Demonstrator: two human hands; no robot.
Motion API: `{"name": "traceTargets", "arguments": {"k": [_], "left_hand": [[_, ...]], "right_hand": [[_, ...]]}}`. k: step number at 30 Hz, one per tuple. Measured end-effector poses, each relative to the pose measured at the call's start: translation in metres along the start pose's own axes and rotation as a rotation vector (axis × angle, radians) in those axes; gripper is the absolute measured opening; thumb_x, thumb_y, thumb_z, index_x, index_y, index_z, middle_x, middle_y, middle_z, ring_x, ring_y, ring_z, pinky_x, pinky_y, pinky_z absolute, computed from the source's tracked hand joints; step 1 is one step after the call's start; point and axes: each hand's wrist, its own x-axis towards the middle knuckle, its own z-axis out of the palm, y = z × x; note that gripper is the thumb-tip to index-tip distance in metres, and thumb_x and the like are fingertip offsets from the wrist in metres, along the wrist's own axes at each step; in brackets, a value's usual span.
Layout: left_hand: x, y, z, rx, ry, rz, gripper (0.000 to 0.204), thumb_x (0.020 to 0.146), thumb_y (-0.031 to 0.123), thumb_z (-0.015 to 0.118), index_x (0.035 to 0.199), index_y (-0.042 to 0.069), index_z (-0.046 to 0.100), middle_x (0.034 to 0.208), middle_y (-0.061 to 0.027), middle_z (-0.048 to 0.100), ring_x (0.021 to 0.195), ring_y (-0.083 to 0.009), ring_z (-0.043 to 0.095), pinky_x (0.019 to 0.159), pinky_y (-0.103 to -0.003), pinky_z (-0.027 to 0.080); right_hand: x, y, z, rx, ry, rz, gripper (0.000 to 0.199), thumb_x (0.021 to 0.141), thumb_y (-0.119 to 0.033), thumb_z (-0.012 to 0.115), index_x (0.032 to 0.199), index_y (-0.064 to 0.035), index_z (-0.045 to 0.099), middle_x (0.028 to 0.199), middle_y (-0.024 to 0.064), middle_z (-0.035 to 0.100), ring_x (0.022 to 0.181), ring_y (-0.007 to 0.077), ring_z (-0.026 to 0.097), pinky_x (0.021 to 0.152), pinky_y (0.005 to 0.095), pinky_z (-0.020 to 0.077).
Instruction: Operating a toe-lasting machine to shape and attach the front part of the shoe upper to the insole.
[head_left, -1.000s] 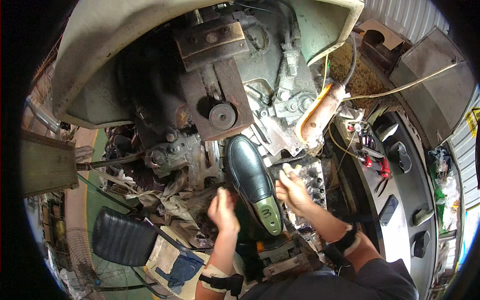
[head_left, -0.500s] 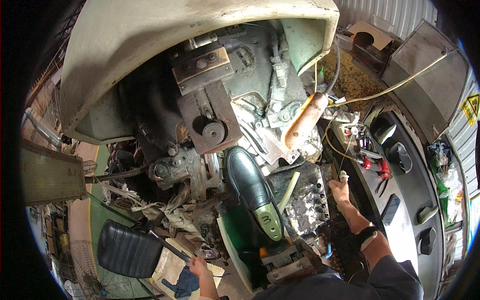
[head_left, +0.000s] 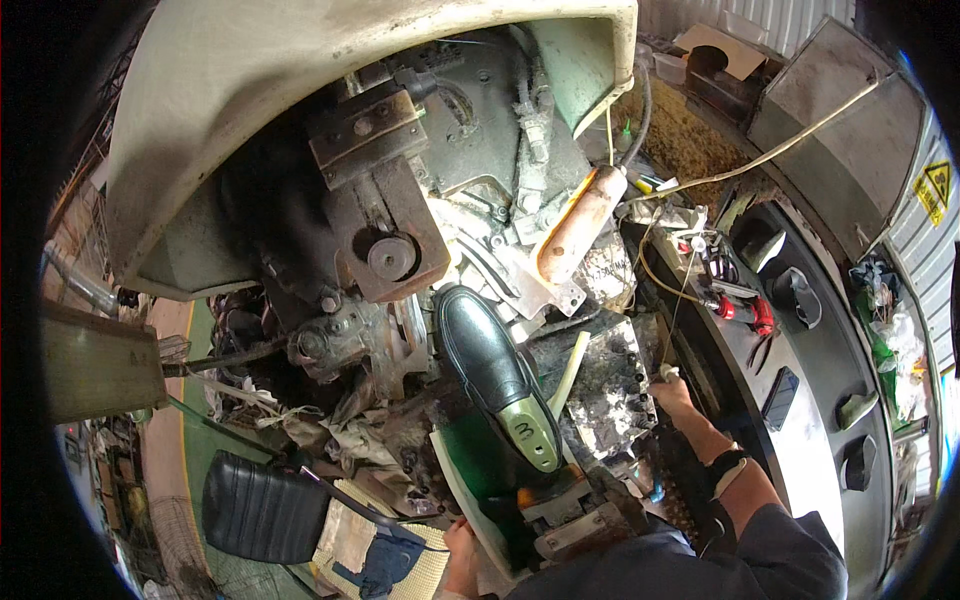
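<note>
A black leather shoe (head_left: pixel 487 345) sits on a green shoe last (head_left: pixel 528 432) in the middle, toe pointing toward the machine head. Its heel end rests low, by the orange-topped metal block nearest me. My right hand (head_left: pixel 676 395) is to the right of the machine's dirty metal block (head_left: pixel 612 395), fingers curled at a small pale knob-like piece that I cannot make out clearly. Lower left, my left hand (head_left: pixel 461 545) is beside the pale rim of a green bin (head_left: pixel 470 490), close to the end of a black rod (head_left: pixel 345 497). Its fingers look curled; what they hold is hidden.
The large machine head (head_left: pixel 395 245) with its cream hood (head_left: pixel 330 60) hangs over the work. A lamp (head_left: pixel 580 225) glows at its right. On the curved bench at right are a red-handled tool (head_left: pixel 745 313), a phone (head_left: pixel 781 398) and shoe parts (head_left: pixel 797 297). A black seat (head_left: pixel 262 505) stands lower left.
My left hand has moved right, from along the black rod to beside the green bin. My right hand stays by the metal block. The whole view has shifted slightly.
</note>
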Motion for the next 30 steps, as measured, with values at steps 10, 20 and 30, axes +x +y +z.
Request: {"name": "traceTargets", "arguments": {"k": [10,20,30], "left_hand": [[0.022,0.032,-0.02,0.266,0.106,0.407,0.022,0.082,0.003,0.067,0.1,-0.007,0.072,0.085,-0.0117,0.073,0.074,-0.0192,0.065,0.07,-0.031,0.051],[-0.11,0.124,0.057,0.977,-0.235,1.54,0.032,0.079,0.011,0.069,0.109,0.001,0.066,0.112,-0.0202,0.062,0.104,-0.0353,0.059,0.094,-0.044,0.044],[-0.024,0.065,0.065,1.514,-0.503,1.038,0.052,0.072,0.016,0.071,0.117,-0.006,0.059,0.113,-0.0175,0.056,0.104,-0.0336,0.054,0.088,-0.045,0.045]], "right_hand": [[-0.052,0.0,0.027,-0.09,0.046,0.103,0.052,0.081,-0.012,0.073,0.126,0.0074,0.058,0.093,0.0075,0.067,0.081,0.0153,0.06,0.07,0.0346,0.0471],[-0.034,0.012,0.016,-0.097,0.204,0.134,0.055,0.082,-0.004,0.067,0.134,0.0008,0.051,0.109,0.0106,0.067,0.094,0.0166,0.061,0.079,0.0367,0.0503],[0.005,0.03,0.018,0.31,0.263,-0.112,0.071,0.084,0.002,0.068,0.145,-0.0049,0.032,0.122,0.0156,0.065,0.121,0.0266,0.056,0.099,0.0388,0.0446]]}}
